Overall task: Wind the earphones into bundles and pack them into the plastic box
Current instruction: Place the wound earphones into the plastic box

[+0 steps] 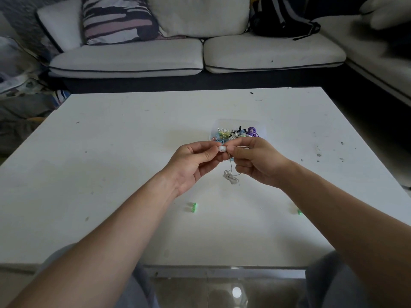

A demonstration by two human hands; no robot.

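Above the middle of the white table (111, 165), both hands hold a white earphone (222, 148). My left hand (193, 162) pinches its earbud between thumb and fingers. My right hand (258, 162) pinches it from the other side, and the thin white cable (231, 177) hangs below in a small loose tangle. Just behind the hands stands a clear plastic box (260, 127) holding several coloured earphone bundles, among them purple, yellow, black and white ones. The hands hide the box's near edge.
Two small green pieces lie on the table, one (194, 207) under my left forearm side and one (299, 211) beside my right forearm. A grey sofa (200, 56) with cushions and a black backpack (284, 16) stands beyond the table's far edge.
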